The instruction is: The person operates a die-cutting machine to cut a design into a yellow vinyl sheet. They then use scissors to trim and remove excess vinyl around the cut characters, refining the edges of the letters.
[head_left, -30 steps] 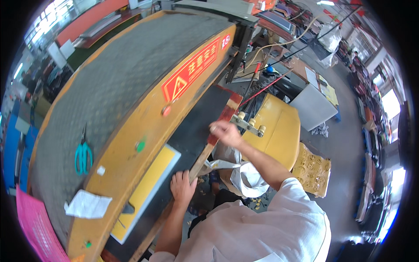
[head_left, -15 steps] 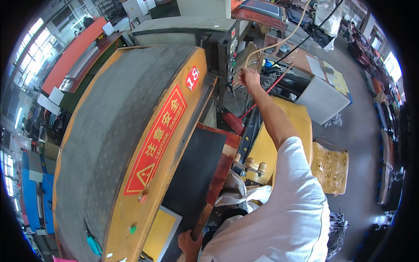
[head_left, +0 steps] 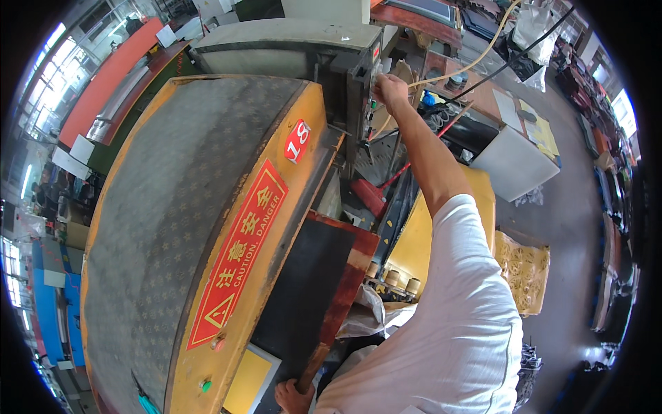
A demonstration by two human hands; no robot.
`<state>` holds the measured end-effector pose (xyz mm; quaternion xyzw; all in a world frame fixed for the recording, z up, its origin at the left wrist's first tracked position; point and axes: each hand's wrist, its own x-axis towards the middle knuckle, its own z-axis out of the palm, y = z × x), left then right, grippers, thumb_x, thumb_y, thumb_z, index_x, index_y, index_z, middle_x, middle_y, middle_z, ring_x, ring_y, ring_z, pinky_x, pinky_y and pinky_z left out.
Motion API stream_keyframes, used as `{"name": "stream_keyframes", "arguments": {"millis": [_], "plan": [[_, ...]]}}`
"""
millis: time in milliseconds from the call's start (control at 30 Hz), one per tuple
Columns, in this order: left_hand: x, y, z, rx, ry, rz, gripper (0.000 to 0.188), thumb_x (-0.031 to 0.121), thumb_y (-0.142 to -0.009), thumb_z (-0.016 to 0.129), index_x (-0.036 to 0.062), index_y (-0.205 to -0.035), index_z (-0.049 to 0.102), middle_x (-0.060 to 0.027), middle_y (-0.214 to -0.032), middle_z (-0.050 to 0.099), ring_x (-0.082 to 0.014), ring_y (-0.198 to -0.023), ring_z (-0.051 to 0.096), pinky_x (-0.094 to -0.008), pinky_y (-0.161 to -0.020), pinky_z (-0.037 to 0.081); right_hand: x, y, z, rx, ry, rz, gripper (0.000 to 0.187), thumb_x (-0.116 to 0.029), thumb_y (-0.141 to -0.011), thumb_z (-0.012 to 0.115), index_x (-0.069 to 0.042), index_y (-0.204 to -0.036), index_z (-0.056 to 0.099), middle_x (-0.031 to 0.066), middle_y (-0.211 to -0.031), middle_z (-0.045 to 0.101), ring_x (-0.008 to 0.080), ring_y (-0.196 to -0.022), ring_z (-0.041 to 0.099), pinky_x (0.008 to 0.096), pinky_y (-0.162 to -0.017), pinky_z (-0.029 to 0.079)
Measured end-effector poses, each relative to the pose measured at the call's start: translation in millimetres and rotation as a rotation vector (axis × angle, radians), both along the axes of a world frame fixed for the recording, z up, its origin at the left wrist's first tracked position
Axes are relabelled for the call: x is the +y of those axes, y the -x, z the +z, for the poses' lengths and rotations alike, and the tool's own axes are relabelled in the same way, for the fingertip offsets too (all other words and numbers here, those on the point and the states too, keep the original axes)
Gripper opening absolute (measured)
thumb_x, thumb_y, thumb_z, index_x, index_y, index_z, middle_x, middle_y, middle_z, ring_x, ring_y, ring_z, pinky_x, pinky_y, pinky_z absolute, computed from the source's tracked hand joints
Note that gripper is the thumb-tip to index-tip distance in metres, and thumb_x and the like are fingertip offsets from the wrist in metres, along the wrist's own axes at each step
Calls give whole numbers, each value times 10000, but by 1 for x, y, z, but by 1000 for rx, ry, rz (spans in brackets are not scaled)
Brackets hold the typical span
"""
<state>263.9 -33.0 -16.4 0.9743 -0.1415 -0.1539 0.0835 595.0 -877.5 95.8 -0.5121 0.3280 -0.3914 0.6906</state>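
Note:
My right hand (head_left: pixel 392 91) reaches far forward to the control panel (head_left: pixel 366 103) on the side of a large machine. Its fingers are curled against the panel's upper part; what they hold is hidden. My left hand (head_left: pixel 293 398) is wrapped round the near end of the worn wooden edge (head_left: pixel 343 300) of a black work table (head_left: pixel 303 283). Beside that hand lies a yellow board with a pale border (head_left: pixel 249 379). The machine's yellow press head (head_left: pixel 265 228) with a grey top stands to the left, bearing a red warning sign, a red button and a green button (head_left: pixel 206 386).
A teal-handled tool (head_left: pixel 146 402) rests on the press top. Right of the table are a red brush head (head_left: pixel 369 198), a yellow machine cover (head_left: pixel 441 228) and several wooden knobs (head_left: pixel 392 277). A tan hose (head_left: pixel 476 62) and black cable (head_left: pixel 510 62) cross near my right arm.
My right hand has moved up and forward from beside the hose to the control panel's upper part. My left hand stays at the wooden edge. The view has shifted slightly.

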Motion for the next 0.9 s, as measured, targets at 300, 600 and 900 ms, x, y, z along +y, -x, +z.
{"name": "stream_keyframes", "arguments": {"millis": [300,600,900], "plan": [[3,4,-5,-164,69,-79,487,428,-741,883,121,-1089,733,-172,-973,688,-445,-933,658,-587,-797,538,5,3,4,-7,18,-25,207,-212,-971,759,-15,-1013,715,63,-872,711,175,-733,711,313,-611,618],[3,6,-1,-105,36,-47,505,462,-761,872,128,-1109,722,-183,-982,671,-449,-950,648,-592,-809,528,4,4,7,-9,9,-5,177,-171,-955,763,-6,-1001,719,73,-869,721,179,-725,710,318,-610,614],[19,7,-34,-278,38,-166,544,471,-691,875,140,-1077,681,-139,-1004,627,-399,-941,637,-543,-784,523,18,25,-7,42,-39,-55,307,-323,-988,735,-27,-1071,731,73,-905,724,190,-793,716,343,-709,624]]}}
